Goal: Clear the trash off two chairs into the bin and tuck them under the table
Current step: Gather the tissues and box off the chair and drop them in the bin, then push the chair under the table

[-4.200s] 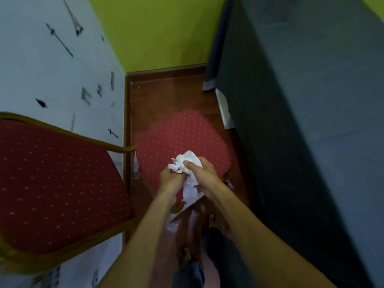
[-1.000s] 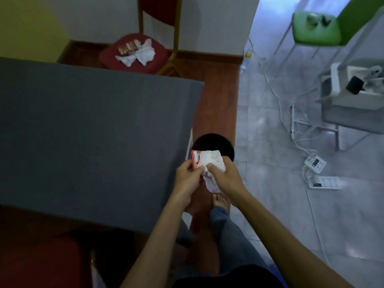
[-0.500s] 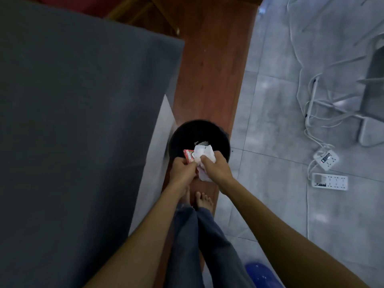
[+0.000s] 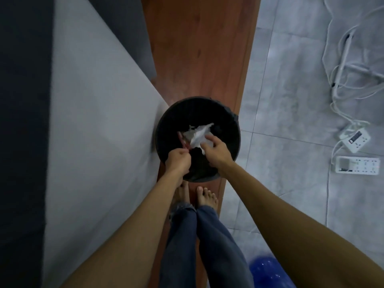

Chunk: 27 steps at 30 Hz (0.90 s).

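Note:
A round black bin (image 4: 228,121) stands on the floor beside the table's pale side panel (image 4: 99,132). Both my hands are over its mouth. My left hand (image 4: 177,161) pinches a small red wrapper (image 4: 182,141) at the bin's left rim. My right hand (image 4: 216,151) touches crumpled white tissue (image 4: 197,134) that hangs inside the bin; its fingers are loosely curled on the tissue's lower edge. No chair shows in this view.
The table's dark top (image 4: 20,121) fills the left. A wooden floor strip (image 4: 199,48) runs ahead; grey tiles lie right, with white power strips (image 4: 356,165) and cables (image 4: 342,65). My bare feet (image 4: 205,197) stand just behind the bin. A blue object (image 4: 268,271) sits bottom right.
I have turned from the chair to the bin and leaned over it. My hands have lowered the tissue and red wrapper into the bin's mouth and moved apart.

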Available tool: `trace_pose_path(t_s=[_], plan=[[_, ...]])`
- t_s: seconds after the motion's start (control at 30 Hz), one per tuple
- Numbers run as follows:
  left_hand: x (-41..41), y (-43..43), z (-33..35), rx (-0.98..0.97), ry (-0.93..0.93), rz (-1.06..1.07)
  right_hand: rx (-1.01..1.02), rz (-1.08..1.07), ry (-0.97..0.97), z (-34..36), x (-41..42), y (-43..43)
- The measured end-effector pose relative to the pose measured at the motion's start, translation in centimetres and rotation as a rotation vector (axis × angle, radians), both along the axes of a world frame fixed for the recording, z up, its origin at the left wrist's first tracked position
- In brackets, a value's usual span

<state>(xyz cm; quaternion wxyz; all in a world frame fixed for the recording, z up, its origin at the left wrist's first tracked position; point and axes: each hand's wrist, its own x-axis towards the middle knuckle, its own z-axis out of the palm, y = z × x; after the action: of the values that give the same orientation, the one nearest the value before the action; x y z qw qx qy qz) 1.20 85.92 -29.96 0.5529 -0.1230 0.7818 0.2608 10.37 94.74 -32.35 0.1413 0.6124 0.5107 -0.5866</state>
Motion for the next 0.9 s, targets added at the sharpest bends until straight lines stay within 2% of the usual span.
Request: trace_pose_path(t_s=[0.17,0.27,0.4,0.53,0.63,0.73,0.9], plan=[[-0.1,0.8,7.9,0.055,0.098,-0.087,0.023,0.025,-0.005,8.3,0.3,0.1],[-0.2,1.4,16.1,0.133,0.198,-0.153,0.071,0.028,0.05,15.7,0.0,0.7],[-1.0,2.0,29.1,0.28,0.374,-0.203,0.18,-0.035,0.228,28.4,-2.1,2.6],[-1.5,0.7,39.6,0.462,0.462,-0.072,0.246,0.034,0.442,40.3,-4.7,2.0],[-2.2,-3.0,45.4,0.559,0.53,0.026,0.25,0.082,0.549,47.0,-6.2,-0.7],[-3.4,-8.8,49.6,0.578,0.616,0.133,0.249,0.127,0.606,51.6,-7.1,-5.3],[-5.0,-23.4,52.7,0.543,0.76,0.276,0.166,0.325,0.648,56.3,-8.4,-17.4]])
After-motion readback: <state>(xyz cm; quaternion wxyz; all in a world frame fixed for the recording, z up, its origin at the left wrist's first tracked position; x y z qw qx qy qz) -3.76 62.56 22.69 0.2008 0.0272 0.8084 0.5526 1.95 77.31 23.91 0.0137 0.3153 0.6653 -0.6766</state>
